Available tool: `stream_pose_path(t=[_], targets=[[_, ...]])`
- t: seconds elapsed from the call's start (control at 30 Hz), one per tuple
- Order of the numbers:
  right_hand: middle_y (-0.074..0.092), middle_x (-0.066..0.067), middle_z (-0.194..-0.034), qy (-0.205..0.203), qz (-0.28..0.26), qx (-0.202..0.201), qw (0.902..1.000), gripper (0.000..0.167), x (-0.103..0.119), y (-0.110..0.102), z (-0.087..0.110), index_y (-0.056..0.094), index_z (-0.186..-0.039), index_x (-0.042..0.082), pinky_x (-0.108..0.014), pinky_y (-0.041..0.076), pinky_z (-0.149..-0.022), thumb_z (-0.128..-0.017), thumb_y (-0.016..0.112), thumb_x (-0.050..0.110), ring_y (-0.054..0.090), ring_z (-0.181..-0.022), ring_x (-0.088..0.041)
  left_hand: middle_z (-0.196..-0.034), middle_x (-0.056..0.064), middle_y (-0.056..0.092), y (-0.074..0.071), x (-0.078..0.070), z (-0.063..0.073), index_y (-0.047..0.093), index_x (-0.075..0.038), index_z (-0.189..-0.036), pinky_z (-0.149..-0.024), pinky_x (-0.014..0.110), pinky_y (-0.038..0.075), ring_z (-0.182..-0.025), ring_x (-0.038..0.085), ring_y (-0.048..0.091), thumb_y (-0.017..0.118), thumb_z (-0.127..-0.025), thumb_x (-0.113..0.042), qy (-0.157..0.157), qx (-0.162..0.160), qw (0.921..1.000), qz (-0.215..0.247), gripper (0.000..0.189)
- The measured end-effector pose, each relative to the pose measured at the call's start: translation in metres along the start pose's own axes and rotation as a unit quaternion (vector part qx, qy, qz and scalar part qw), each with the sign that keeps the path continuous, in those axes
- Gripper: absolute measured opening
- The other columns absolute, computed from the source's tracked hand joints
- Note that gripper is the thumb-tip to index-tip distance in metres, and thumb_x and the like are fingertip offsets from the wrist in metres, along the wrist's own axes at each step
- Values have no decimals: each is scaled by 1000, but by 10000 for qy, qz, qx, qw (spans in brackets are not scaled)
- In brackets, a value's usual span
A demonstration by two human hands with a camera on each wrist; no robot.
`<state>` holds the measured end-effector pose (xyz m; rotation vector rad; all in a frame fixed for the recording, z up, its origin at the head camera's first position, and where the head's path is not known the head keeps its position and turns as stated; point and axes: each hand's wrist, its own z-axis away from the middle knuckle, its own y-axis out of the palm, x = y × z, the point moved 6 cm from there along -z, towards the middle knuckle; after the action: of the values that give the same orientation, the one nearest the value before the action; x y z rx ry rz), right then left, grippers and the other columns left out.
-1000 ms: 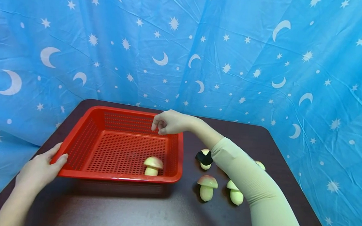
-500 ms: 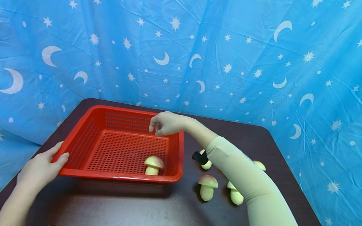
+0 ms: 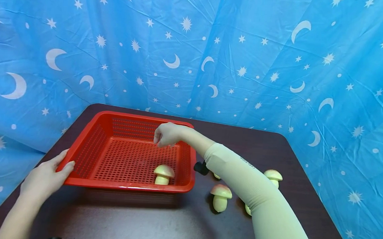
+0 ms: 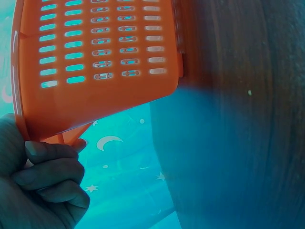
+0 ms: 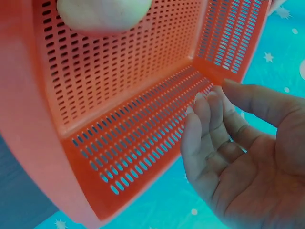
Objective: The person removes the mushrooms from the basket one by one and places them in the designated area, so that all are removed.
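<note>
My left hand [image 3: 42, 178] grips the near left corner of a red plastic basket [image 3: 126, 185], thumb over the rim; the left wrist view shows its curled fingers [image 4: 50, 179] below the basket's slotted wall [image 4: 95, 102]. One toy mushroom [image 3: 164, 174] with a yellowish-pink cap stands inside, near the front right corner. Over the basket's back right part hangs my right hand [image 3: 168, 134]. In the right wrist view its fingers [image 5: 202, 124] are loosely bent, the palm faces up to the camera, and nothing is held.
Right of the basket, a mushroom [image 3: 220, 198] lies on the dark table [image 3: 121, 222]. Others, a mushroom [image 3: 273, 176] farther right and two more, are partly covered by the right sleeve [image 3: 256, 188]. A blue curtain [image 3: 194, 62] with moons and stars surrounds the table.
My right hand has drifted a little left and down over the basket, its arm now covering more of the mushrooms beside it. The left hand keeps its grip on the basket.
</note>
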<state>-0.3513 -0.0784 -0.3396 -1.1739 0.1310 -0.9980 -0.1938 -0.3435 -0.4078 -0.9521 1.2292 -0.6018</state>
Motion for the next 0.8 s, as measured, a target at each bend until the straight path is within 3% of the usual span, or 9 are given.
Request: stream_pose_path(t=[0.13,0.37,0.53,0.63,0.8], targets=[[58,-3,-87,357,-95,136,9992,24,-1,6,-6,65,-116,4,-25,53,-63,-97,56,14,52,-70,-12,-114,44,44,0,-1,0,13,11,-145,-54,40,51,-77,37,50,52,-98,-28,34,-12,10000,37,72],[62,-8,-108,1087,-384,699,9909,26,-6,19,-12,65,-117,7,-34,56,-73,-97,59,22,60,-95,-18,-116,43,45,0,-4,2,13,10,-146,-57,43,54,-77,35,53,53,-97,-27,147,-70,9997,181,74],[61,-7,-111,1512,-244,994,9832,26,-15,29,-24,63,-115,11,-35,57,-70,-94,62,27,60,-97,-20,-116,43,45,0,-3,3,12,9,-147,-57,43,54,-77,35,53,51,-98,-28,133,-81,9997,166,73],[60,-3,-114,1969,-152,1154,9735,34,-42,44,-59,62,-117,20,-39,57,-66,-87,70,34,60,-97,-22,-115,43,46,0,-2,3,12,9,-147,-56,41,53,-76,33,52,51,-98,-29,105,-67,9998,155,73],[58,0,-117,2625,-133,1415,9544,52,-93,75,-124,64,-111,31,-49,56,-62,-66,86,44,55,-99,-28,-114,42,47,0,0,3,12,9,-147,-56,39,53,-75,31,53,52,-98,-28,82,-55,9998,171,73]])
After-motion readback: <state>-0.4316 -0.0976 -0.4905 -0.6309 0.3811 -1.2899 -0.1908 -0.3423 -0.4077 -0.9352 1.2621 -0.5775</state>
